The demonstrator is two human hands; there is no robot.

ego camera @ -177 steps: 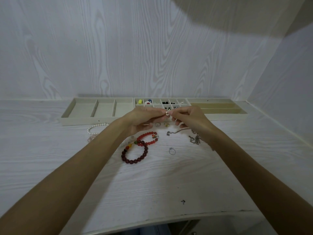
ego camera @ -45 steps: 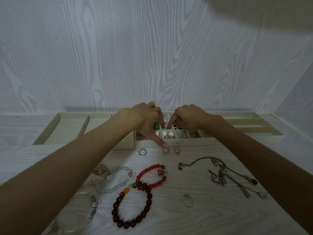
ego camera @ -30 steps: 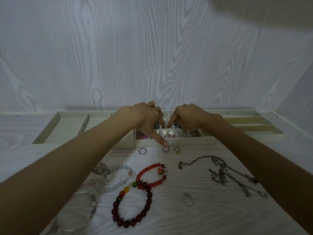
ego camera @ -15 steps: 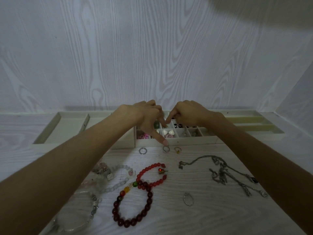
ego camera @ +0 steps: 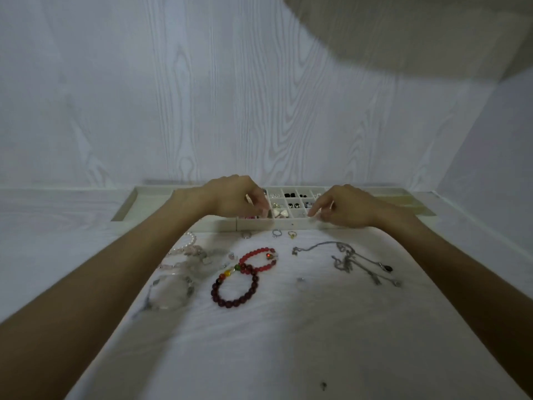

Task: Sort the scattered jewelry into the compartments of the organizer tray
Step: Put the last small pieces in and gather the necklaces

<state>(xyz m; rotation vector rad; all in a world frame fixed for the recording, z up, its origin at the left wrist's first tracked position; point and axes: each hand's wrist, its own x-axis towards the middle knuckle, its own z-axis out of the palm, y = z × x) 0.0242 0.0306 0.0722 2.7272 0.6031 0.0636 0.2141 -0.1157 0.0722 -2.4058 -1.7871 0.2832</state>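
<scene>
At frame centre over the tray point(ego camera: 291, 224), left hand point(ego camera: 230, 197) and right hand point(ego camera: 343, 207) curl, contents unclear; next, pinch each ring point(ego camera: 276, 233) by its band.

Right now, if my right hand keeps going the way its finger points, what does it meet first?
Probably the organizer tray: the right hand points left and down at its front small compartments, though motion blur leaves depth unclear.

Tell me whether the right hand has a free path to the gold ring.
Probably yes: the right hand hovers at the tray front, and the gold ring lies uncovered on the table just before it.
</scene>
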